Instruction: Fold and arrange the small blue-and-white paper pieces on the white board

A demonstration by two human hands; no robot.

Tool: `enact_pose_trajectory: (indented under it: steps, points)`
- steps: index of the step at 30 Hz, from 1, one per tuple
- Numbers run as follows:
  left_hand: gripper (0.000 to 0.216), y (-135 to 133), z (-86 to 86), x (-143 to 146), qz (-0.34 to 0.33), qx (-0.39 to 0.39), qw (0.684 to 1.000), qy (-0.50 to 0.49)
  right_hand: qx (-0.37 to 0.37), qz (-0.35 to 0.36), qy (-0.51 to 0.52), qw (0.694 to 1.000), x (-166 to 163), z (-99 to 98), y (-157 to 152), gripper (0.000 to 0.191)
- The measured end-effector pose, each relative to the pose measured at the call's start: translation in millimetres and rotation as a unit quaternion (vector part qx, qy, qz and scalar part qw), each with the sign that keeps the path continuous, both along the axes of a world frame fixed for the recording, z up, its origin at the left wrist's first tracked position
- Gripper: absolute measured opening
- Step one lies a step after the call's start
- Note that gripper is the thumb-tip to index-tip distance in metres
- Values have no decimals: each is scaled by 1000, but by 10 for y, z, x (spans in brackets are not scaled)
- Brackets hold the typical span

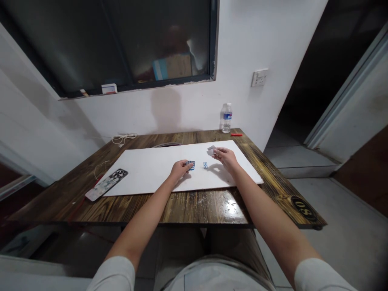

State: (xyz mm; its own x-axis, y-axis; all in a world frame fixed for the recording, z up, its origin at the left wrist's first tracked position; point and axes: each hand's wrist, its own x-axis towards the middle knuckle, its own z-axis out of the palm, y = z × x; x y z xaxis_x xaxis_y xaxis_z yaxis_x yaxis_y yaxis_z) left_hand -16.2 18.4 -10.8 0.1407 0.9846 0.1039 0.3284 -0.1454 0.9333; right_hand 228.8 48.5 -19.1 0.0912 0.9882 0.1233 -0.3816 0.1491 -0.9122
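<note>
My left hand (180, 167) is closed on a small blue-and-white printed sheet (192, 165) with a grid-like pattern, just above the white board (151, 165). To its right, my right hand (226, 157) is raised over the board, pinching a thin whitish piece (211, 150) between thumb and fingers. Whether that piece is plastic or paper I cannot tell. Between the two hands, a smaller blue-and-white printed piece (205, 165) lies flat on the board, touched by neither hand.
A phone (106, 184) rests across the board's left edge. Behind it are a white cable (124, 138) and, at the back right, a water bottle (226, 119) and a red pen-like stick (236, 135). The dark wooden table (206, 208) ends at a wall.
</note>
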Motion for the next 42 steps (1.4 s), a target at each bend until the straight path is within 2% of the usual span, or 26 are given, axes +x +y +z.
enact_pose_trajectory:
  steps: [11, 14, 17, 19, 21, 22, 24, 25, 27, 30, 33, 36, 42]
  points:
    - [44, -5, 20, -5, -6, 2, 1000, 2, -5, -2, 16, 1000, -10, 27, -7, 43]
    - [46, -12, 28, -1, -5, -1, 1000, 0, 12, -8, -35, 999, -3, 29, -21, 43]
    - [46, -8, 27, -1, -2, 1, 1000, 0, 51, -32, -166, 984, -5, 27, -48, 34]
    - [46, -6, 27, -3, -2, 4, 1000, 3, 100, -53, -307, 945, -19, 25, -77, 20]
    - [46, -9, 29, -6, -1, 6, 1000, 6, 159, -40, -450, 878, -38, 21, -112, 6]
    - [46, -12, 32, -6, -1, 7, 1000, 5, 182, -19, -508, 841, -46, 19, -129, 5]
    - [46, -22, 37, -5, 0, 8, 1000, 2, 211, 37, -589, 779, -55, 17, -158, 15]
    - [46, -26, 39, -4, 0, 8, 1000, -1, 221, 58, -611, 758, -55, 19, -169, 19]
    - [46, -30, 40, -1, -1, 7, 1000, -3, 237, 72, -622, 742, -53, 35, -189, 22]
    - [45, -22, 35, 6, -1, 8, 1000, 5, 247, 41, -589, 769, -87, 95, -233, 21]
    - [43, -15, 25, 10, -8, 8, 1000, 20, 242, 35, -516, 821, -208, 153, -296, 11]
    - [42, -24, 18, 9, -27, 11, 999, 26, 212, 44, -453, 865, -369, 146, -341, 17]
    - [41, -49, 3, 4, -57, 23, 997, 52, 153, 45, -419, 894, -500, 39, -329, 22]
